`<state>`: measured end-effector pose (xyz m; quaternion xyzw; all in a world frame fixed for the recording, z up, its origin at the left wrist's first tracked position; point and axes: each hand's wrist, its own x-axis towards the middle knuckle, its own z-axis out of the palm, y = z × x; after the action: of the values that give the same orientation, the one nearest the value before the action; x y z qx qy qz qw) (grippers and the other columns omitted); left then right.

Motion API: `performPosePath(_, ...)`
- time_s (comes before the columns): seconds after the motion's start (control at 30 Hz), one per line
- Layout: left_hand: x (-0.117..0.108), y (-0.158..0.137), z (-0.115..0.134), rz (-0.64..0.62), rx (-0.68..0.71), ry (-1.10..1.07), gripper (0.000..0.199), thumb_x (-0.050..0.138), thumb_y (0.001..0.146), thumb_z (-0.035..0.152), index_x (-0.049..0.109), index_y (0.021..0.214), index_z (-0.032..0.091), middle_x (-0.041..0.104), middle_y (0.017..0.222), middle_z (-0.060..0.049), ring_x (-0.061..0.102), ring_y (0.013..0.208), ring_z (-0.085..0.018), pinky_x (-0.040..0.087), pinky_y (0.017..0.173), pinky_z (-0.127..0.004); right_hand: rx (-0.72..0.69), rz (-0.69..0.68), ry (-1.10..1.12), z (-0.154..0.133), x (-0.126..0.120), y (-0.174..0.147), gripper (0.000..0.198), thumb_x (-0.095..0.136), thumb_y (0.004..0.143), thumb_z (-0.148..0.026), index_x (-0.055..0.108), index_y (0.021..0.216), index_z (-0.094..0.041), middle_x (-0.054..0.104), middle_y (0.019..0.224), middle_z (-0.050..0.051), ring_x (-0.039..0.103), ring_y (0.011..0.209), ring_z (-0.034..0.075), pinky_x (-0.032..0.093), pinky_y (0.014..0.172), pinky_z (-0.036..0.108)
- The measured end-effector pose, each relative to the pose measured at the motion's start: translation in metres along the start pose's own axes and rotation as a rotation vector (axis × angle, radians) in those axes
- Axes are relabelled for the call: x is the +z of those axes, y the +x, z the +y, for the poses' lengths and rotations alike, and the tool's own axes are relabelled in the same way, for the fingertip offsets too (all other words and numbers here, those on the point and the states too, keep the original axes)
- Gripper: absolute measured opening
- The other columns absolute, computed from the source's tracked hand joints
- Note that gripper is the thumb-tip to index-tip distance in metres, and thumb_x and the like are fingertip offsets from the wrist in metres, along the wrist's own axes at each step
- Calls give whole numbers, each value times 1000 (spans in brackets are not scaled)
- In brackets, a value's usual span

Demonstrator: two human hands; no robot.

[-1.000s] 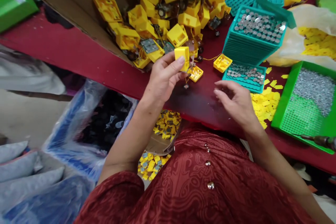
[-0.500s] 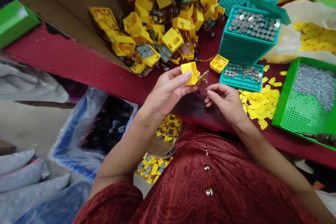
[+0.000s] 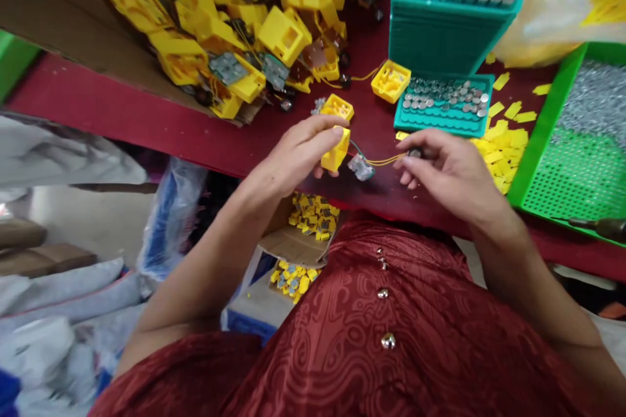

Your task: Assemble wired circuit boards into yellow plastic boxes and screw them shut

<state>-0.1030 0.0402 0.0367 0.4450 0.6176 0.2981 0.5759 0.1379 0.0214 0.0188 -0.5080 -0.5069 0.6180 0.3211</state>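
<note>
My left hand [image 3: 302, 151] pinches a small yellow plastic case [image 3: 336, 151] between thumb and fingers. Just behind it another open yellow case [image 3: 338, 107] lies on the table. A small circuit board [image 3: 362, 167] sits beside the held case, with thin dark and red wires running towards it. Yellow wires [image 3: 384, 161] stretch from the board to my right hand [image 3: 443, 166], whose thumb and fingers close on a small dark round part [image 3: 415, 152]. Farther back, an open yellow case [image 3: 391, 81] rests against a teal tray [image 3: 444, 124] holding small silver discs.
A cardboard box [image 3: 63, 39] spills yellow cases with wired boards at the back left. Stacked teal trays [image 3: 435, 36] stand behind the single tray. On the right lie loose yellow tabs [image 3: 506, 150] and a green basket [image 3: 525, 176] of small metal parts, with a dark-handled tool [image 3: 611, 228] across its edge.
My left hand has turned the yellow case over, and the circuit board now lies apart from it. My right hand has closed on the small round part, drawing out its yellow wires. The view has shifted.
</note>
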Motion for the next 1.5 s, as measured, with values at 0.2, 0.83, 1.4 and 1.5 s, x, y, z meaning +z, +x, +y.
performPosePath(0.2, 11, -9, -13, -325, -394, -211, 50, 72, 95, 63, 79, 89, 14, 80, 77, -12, 56, 44, -10, 32, 37, -19, -164, 128, -176, -16, -16, 6, 19, 79, 91, -20, 66, 103, -24, 69, 73, -1, 69, 63, 14, 54, 59, 28)
performPosePath(0.83, 55, -22, -32, -107, -182, -638, 69, 62, 99, 78, 72, 134, 20, 83, 88, -8, 81, 77, -19, 60, 60, -23, -112, 157, -19, 18, -24, 3, 28, 74, 95, -41, 75, 112, -18, 72, 82, 2, 67, 67, 13, 59, 63, 28)
performPosePath(1.4, 58, -35, -47, -67, -189, -502, 58, 75, 94, 72, 74, 104, 15, 78, 81, -7, 77, 62, -16, 54, 49, -19, -455, 110, -1036, 50, -35, -19, 35, 47, 108, -22, 80, 119, -23, 70, 100, 9, 63, 96, 22, 52, 85, 36)
performPosePath(1.5, 58, -38, -45, -110, -255, -554, 62, 72, 95, 74, 75, 106, 13, 80, 86, -10, 82, 69, -19, 61, 54, -19, -460, 108, -1092, 50, -35, -17, 34, 47, 109, -26, 80, 105, -20, 69, 94, 10, 62, 92, 23, 50, 83, 37)
